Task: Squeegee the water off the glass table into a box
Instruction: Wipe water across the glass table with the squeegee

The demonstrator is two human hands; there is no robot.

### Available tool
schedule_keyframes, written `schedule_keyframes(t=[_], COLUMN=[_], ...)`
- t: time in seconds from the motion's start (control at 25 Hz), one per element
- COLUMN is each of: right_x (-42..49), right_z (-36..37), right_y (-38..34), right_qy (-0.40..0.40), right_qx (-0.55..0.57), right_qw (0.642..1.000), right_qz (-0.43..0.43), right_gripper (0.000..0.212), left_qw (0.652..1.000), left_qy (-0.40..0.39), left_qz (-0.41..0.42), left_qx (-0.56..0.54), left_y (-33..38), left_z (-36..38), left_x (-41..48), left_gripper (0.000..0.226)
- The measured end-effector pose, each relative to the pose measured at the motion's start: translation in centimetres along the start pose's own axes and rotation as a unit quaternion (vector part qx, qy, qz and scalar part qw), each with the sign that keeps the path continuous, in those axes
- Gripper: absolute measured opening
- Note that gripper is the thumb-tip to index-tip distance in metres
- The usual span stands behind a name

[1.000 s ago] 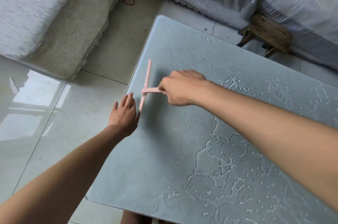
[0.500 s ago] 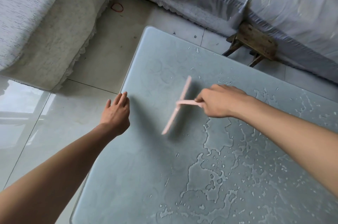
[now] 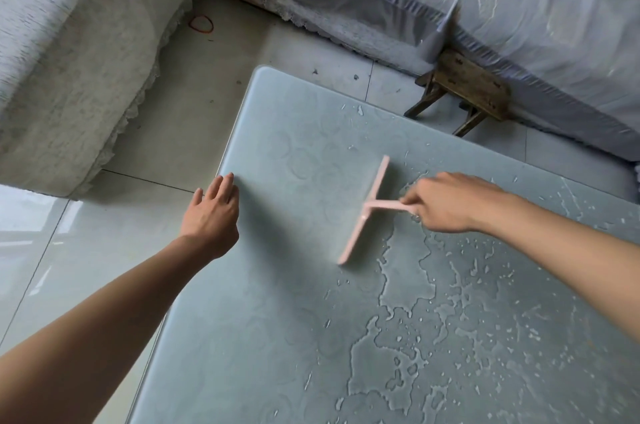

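The pink squeegee [image 3: 367,208] is smeared by motion, its blade's near end dissolving down and left of the fingers [image 3: 414,196] of the right hand [image 3: 446,203], so contact with the glass table [image 3: 277,337] cannot be judged. The handle's end is buried in those curled fingers. The left hand [image 3: 213,215] shows only its back; whether its fingertips [image 3: 227,181] touch the table's edge is unclear. Both forearms run out of frame, and the table is cut off below and to the right. Far beyond the left fingertips, a red loop [image 3: 201,24] is too small to identify. Beyond the right fingers, a wooden stool [image 3: 467,87] is half hidden under draped fabric [image 3: 519,25].
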State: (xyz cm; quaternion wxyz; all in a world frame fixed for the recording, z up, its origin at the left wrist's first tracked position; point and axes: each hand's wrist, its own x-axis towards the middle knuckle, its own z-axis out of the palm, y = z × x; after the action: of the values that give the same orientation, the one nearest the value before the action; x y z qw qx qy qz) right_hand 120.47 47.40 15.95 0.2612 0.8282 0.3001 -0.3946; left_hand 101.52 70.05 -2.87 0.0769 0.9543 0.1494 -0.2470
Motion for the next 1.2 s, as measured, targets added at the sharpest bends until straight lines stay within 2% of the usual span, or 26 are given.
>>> schedule_keyframes(t=[0.08,0.16,0.28,0.36,0.44,0.6,0.72,0.8,0.88,0.96,1.08,1.2], right_x=[-0.6,0.7,4.4,6.4,7.5,5.8,3.7,3.9,6.2,9.2,12.4,11.8], right_z=[-0.5,-2.1,-4.7,-6.1,-5.9,-3.7,-3.4,-5.0,-7.4,-10.0,-11.5,-8.3], right_y=[1.5,0.0,-5.6,-8.3,-7.6,-0.4,3.4,3.3,1.1,-2.0,-3.2,1.2], right_qy=[-0.012,0.042,0.156,0.193,0.176,0.052,-0.007,0.032,0.113,0.166,0.154,0.105], right_qx=[-0.029,-0.021,-0.047,-0.058,-0.042,0.020,-0.042,-0.067,-0.056,-0.045,-0.008,0.095], right_qw=[0.999,0.998,0.977,0.964,0.969,0.993,0.998,0.995,0.985,0.971,0.971,0.980], right_qz=[0.008,-0.045,-0.137,-0.171,-0.166,-0.102,-0.045,-0.060,-0.115,-0.163,-0.182,-0.143], right_gripper=[0.043,0.041,0.038,0.035,0.037,0.041,0.040,0.041,0.040,0.039,0.038,0.036], left_qw=[1.000,1.000,0.999,0.999,0.998,0.998,0.997,0.997,0.996,0.995,0.994,0.991], left_qy=[0.004,0.018,0.030,0.037,0.040,0.041,0.046,0.061,0.066,0.050,0.032,0.008], left_qz=[0.003,0.004,-0.001,-0.004,0.010,0.009,-0.004,-0.008,-0.004,0.007,0.011,0.008], left_qx=[0.002,0.003,0.011,0.021,0.036,0.045,0.057,0.054,0.062,0.082,0.106,0.133], left_y=[0.1,0.2,0.3,0.1,0.0,0.0,0.2,0.5,0.7,0.7,0.4,0.8], left_z=[-0.4,-0.8,-1.2,-1.3,-1.5,-2.2,-2.8,-3.4,-4.1,-4.8,-5.7,-5.8], left_x=[0.7,1.7,2.9,3.9,4.7,5.7,6.4,7.2,8.0,8.5,9.3,9.3], left_gripper=[0.059,0.061,0.063,0.063,0.063,0.062,0.058,0.046,0.031,0.028,0.027,0.025])
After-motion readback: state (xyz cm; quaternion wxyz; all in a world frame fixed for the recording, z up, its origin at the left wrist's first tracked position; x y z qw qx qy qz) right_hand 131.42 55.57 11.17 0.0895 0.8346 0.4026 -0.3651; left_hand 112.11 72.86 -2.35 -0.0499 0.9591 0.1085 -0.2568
